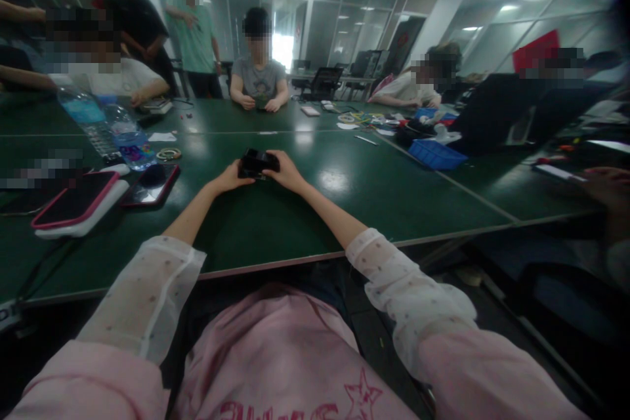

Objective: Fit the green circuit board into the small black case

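Observation:
Between my two hands is a small black box-like device [258, 163] with a glossy surface, held just over the green table. My left hand [233, 177] grips its left end, the thumb along the near edge. My right hand [284, 171] is closed on the right end, with fingers on the upper side and thumb toward me. The device's exact kind is too dark to make out, and its far side is hidden.
Left on the green table [305, 223] stand two water bottles [130, 138], beside a pink-edged phone [152, 184] and another pink-cased phone [76, 200]. A blue basket [437, 154], cables [364, 118] and a pen [365, 140] lie to the right. Several people sit or stand around.

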`<state>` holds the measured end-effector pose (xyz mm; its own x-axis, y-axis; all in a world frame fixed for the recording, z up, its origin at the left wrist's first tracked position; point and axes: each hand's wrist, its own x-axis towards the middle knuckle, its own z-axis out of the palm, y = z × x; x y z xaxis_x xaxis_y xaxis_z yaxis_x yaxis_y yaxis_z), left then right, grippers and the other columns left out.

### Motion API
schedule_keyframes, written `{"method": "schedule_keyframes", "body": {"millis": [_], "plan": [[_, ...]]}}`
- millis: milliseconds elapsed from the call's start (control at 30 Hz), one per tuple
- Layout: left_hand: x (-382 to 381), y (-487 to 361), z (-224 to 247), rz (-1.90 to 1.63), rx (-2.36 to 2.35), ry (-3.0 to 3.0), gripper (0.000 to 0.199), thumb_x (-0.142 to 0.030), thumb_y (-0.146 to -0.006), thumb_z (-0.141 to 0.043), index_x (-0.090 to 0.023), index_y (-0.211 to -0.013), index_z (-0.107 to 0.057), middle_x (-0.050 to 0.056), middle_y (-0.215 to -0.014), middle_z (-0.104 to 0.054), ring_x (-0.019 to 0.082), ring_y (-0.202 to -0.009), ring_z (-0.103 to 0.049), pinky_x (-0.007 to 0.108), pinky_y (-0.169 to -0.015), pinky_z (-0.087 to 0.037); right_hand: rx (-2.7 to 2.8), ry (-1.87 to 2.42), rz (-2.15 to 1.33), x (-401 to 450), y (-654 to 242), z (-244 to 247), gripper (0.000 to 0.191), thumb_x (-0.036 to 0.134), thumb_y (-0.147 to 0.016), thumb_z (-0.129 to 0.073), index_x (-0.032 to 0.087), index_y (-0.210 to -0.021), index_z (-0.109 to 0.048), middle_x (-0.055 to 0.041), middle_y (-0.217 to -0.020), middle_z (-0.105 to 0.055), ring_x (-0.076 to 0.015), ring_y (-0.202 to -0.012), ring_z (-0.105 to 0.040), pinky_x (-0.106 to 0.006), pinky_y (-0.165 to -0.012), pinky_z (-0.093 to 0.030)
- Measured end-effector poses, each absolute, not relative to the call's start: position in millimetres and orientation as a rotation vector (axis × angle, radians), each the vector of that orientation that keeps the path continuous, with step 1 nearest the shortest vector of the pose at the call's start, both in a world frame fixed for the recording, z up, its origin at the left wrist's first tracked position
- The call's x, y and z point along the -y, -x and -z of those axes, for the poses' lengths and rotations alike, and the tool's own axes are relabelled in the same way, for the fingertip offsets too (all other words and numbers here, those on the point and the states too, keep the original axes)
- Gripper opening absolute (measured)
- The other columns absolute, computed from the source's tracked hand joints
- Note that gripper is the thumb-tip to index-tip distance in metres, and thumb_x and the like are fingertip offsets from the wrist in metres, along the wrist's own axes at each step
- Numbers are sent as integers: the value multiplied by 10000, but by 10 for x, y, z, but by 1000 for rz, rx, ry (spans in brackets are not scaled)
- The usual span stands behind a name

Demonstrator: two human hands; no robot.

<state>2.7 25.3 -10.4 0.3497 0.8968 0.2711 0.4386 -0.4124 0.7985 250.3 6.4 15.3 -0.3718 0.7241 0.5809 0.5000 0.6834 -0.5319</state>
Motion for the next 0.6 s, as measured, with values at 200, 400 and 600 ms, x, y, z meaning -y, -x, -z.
{"method": "schedule_keyframes", "body": {"millis": [200, 400, 600], "plan": [[-242, -42, 97, -954, -1136, -1982, 848, -347, -660, -872, -105, -1364, -467, 209, -1352, -583, 354, -1294, -550, 573, -1116, -403, 2042, 924, -329, -78, -2509, -155, 600, 343, -818, -732, 187, -1354, -512, -153, -1336, -565, -305, -1270, -535, -515, -1107, -434], [-163, -62, 26, -937, -1131, -1959, 862, -333, -654, -872, -104, -1371, -451, 199, -1340, -595, 354, -1303, -548, 564, -1128, -397, 2022, 937, -329, -44, -2509, -204, 592, 426, -840, -711, 207, -1352, -511, -148, -1333, -571, -319, -1254, -542, -541, -1095, -435], [-168, -63, 25, -926, -1136, -1934, 852, -325, -647, -872, -95, -1356, -458, 213, -1343, -602, 362, -1310, -548, 557, -1127, -410, 2007, 931, -304, -91, -2528, -190, 622, 504, -853, -689, 197, -1361, -502, -156, -1320, -570, -315, -1240, -547, -520, -1092, -438]]}}
